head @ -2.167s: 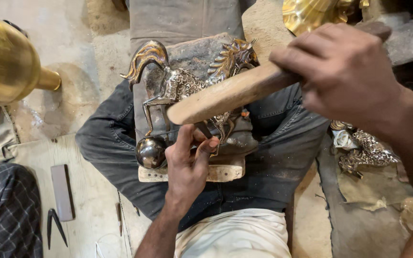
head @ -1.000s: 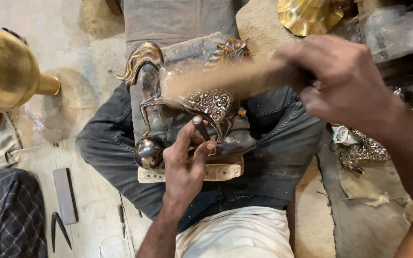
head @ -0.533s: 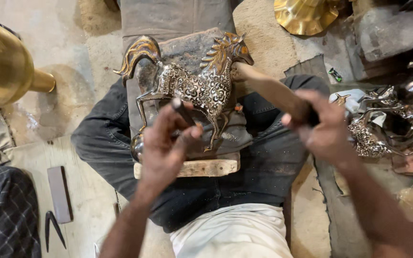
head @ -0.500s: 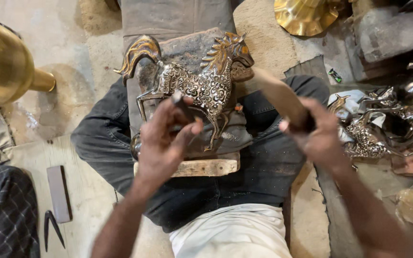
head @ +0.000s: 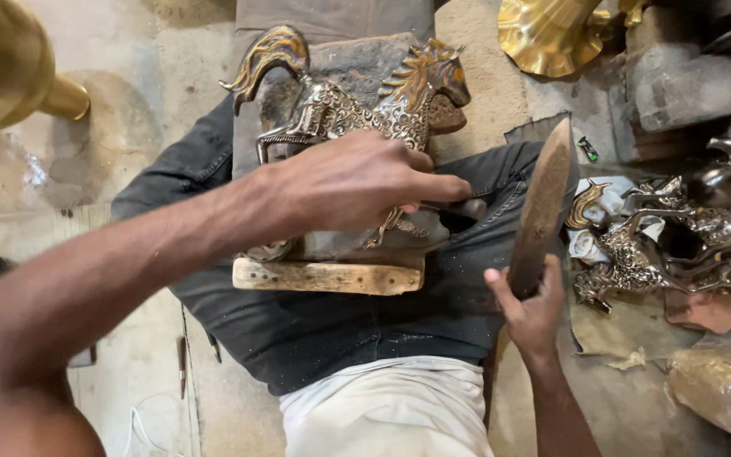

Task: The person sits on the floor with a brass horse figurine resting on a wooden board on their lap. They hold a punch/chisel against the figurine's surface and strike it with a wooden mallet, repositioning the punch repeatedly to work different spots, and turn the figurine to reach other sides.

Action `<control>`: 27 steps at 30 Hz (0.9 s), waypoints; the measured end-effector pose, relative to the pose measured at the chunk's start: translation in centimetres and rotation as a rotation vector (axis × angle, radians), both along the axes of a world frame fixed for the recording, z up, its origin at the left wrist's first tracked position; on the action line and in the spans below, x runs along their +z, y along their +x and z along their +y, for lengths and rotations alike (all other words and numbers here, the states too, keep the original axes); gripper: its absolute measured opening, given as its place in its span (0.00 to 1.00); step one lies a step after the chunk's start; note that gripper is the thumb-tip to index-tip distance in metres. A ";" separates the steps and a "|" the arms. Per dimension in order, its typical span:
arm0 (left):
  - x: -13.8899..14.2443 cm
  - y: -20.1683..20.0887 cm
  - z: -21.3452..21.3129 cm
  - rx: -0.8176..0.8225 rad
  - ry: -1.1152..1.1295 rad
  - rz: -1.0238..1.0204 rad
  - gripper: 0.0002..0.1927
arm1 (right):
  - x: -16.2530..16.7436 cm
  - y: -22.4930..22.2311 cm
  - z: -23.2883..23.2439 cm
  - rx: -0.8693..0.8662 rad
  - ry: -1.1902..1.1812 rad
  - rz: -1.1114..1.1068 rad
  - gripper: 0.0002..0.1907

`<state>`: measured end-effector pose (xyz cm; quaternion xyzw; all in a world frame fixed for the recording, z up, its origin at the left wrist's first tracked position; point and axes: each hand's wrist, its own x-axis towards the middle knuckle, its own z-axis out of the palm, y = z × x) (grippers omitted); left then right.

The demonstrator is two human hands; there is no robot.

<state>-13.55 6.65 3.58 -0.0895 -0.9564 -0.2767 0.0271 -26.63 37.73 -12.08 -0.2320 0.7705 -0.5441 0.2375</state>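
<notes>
L hand [head: 357,182] lies over the metal horse figure [head: 365,106], pinching a thin dark tool [head: 458,208] at its belly. R hand [head: 530,309], just right of the horse, grips a wooden mallet [head: 541,207] w/ fingers wrapped round it.

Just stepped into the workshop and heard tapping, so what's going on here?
A person sits on the floor with a metal horse figure lying on a block across their lap. Their left hand rests on the figure and holds a small dark tool against it. Their right hand holds a wooden mallet upright, off to the side. More horse figures lie in a pile nearby.
</notes>
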 end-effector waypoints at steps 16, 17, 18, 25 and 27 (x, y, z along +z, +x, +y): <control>-0.4 -0.9 -0.8 -0.170 -0.061 0.132 0.18 | 4.1 2.4 0.8 0.028 -0.368 0.306 0.30; -0.4 -0.8 -0.8 -0.172 -0.059 0.156 0.19 | 4.0 2.4 1.0 0.057 -0.217 0.416 0.30; -0.4 -0.8 -0.9 -0.174 -0.061 0.180 0.19 | 3.8 2.3 1.1 0.087 -0.070 0.526 0.30; -0.4 -1.0 -0.8 -0.153 -0.089 0.122 0.21 | 2.7 2.6 1.5 0.065 -0.273 0.444 0.30; -0.5 -1.1 -0.6 -0.154 -0.082 0.137 0.21 | 2.9 2.6 1.6 0.040 -0.148 0.569 0.32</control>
